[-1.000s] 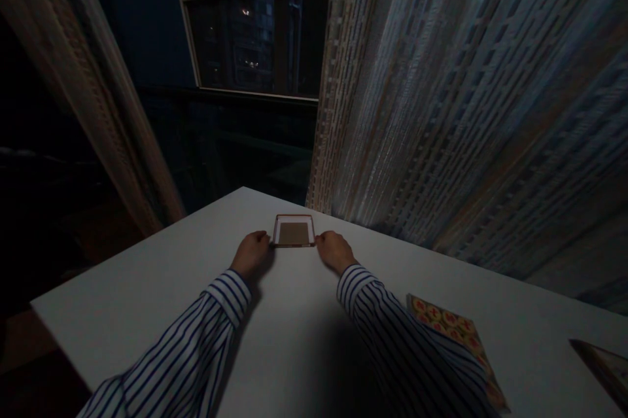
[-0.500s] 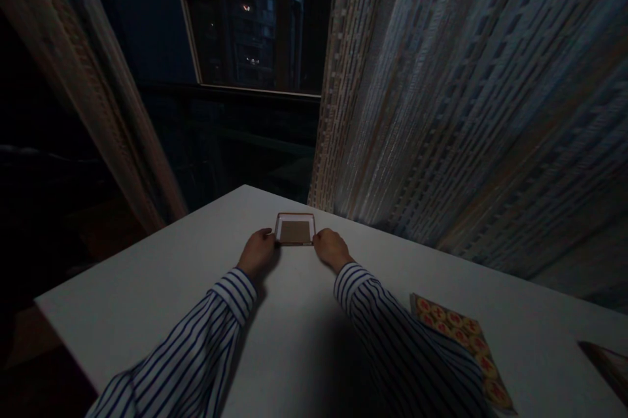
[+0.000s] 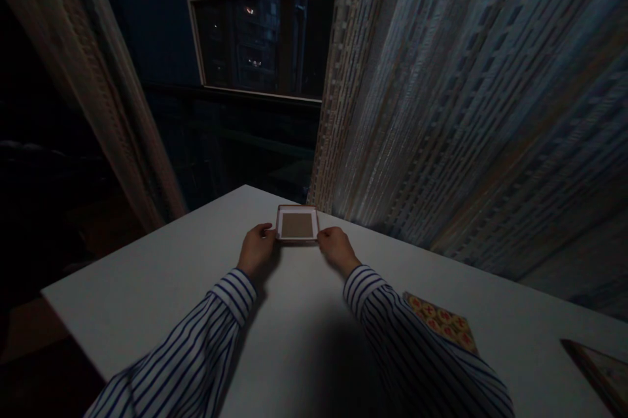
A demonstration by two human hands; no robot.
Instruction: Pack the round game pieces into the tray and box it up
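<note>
A small shallow box [image 3: 297, 225], or a frame with raised sides, is at the far part of the white table. It has a thin brownish rim, a pale inner border and a grey-brown panel in the middle. At its near left corner, my left hand [image 3: 257, 249] is closed on the side, thumb against the edge and forefinger curled above. My right hand [image 3: 337, 248] pinches the near right corner, its other fingers folded in. Whether the box's underside touches the table cannot be made out in the dim light.
The white table [image 3: 147, 274] ends in a corner near the window [image 3: 260, 45]. Strand curtains [image 3: 417, 91] hang along its right edge. A card of round yellow-and-red pieces [image 3: 441, 321] lies partly behind my right sleeve. A dark-edged flat object [image 3: 596, 372] is at far right.
The box shows more of its inner face, and its far rim stands higher in view. My right hand has shifted slightly right with its corner. The view has also shifted a little.
</note>
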